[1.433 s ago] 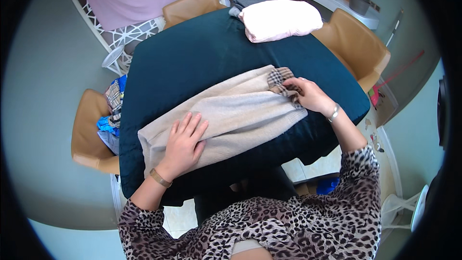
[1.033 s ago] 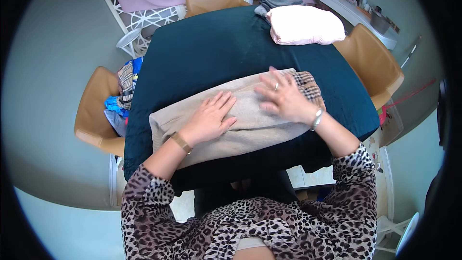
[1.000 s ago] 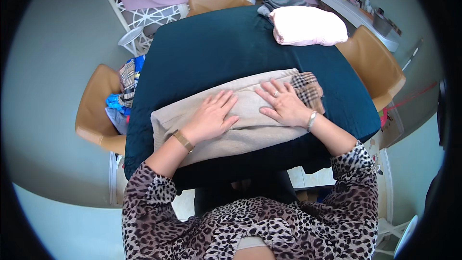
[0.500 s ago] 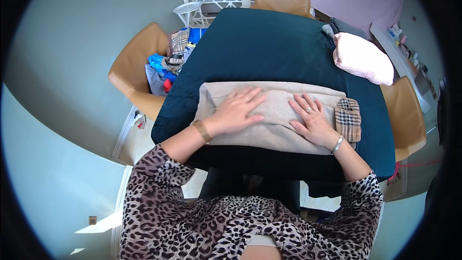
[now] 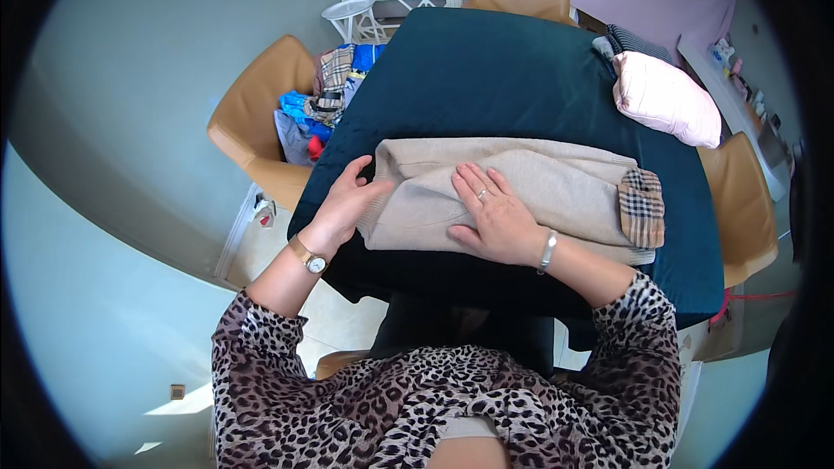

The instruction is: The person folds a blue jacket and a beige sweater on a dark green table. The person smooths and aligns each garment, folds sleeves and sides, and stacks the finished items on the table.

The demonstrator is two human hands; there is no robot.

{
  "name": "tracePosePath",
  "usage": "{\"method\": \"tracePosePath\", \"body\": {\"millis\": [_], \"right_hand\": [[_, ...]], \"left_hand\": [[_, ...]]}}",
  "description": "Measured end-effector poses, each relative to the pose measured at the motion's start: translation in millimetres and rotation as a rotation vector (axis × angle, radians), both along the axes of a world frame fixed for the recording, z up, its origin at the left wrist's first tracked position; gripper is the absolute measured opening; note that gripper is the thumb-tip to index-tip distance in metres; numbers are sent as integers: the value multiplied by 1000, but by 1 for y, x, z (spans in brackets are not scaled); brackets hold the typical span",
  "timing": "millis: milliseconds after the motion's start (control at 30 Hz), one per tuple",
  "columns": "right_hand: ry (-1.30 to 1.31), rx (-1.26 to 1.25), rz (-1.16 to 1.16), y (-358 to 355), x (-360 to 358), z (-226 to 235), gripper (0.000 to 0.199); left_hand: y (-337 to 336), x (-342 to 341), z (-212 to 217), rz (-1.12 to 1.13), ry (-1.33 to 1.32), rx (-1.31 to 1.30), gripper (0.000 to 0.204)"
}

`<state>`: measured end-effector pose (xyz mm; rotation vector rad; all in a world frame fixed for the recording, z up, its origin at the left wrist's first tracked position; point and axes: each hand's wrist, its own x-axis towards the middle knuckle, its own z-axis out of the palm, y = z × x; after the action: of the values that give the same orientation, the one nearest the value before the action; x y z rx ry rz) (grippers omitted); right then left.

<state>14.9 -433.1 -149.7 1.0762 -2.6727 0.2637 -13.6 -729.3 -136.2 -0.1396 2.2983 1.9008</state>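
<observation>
- My right hand (image 5: 497, 224) lies flat and open, fingers spread, pressing down on the beige sweater (image 5: 521, 191) a little left of its middle; it grips nothing.
- My left hand (image 5: 346, 204) is at the sweater's left end, in the centre-left of the frame, fingers loosely curved with the thumb touching the edge of the knit; I cannot tell whether it has pinched the fabric.
- The sweater lies folded lengthwise across the near part of the dark teal table (image 5: 486, 69), running from centre towards the right of the frame.
- Its checked patch (image 5: 641, 206) sits at the right end, well apart from both hands.
- A pink folded cloth (image 5: 665, 100) rests at upper right.
- A tan chair (image 5: 261, 113) at upper left holds a heap of clothes (image 5: 317, 108).
</observation>
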Motion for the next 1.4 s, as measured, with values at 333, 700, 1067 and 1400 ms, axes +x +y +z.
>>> {"method": "tracePosePath", "body": {"millis": [333,700,1067,1400], "right_hand": [[-37,-62,9,11,-10,6,80],[81,-287,-51,22,3,9,43],[-203,-505,47,54,-20,9,23],[-1188,-1504,-177,132,-81,13,37]], "left_hand": [[-3,-17,11,-102,-290,241,68],[25,-7,25,11,-231,225,48],[104,-5,111,-282,54,220,55],[241,11,69,-564,-55,158,51]]}}
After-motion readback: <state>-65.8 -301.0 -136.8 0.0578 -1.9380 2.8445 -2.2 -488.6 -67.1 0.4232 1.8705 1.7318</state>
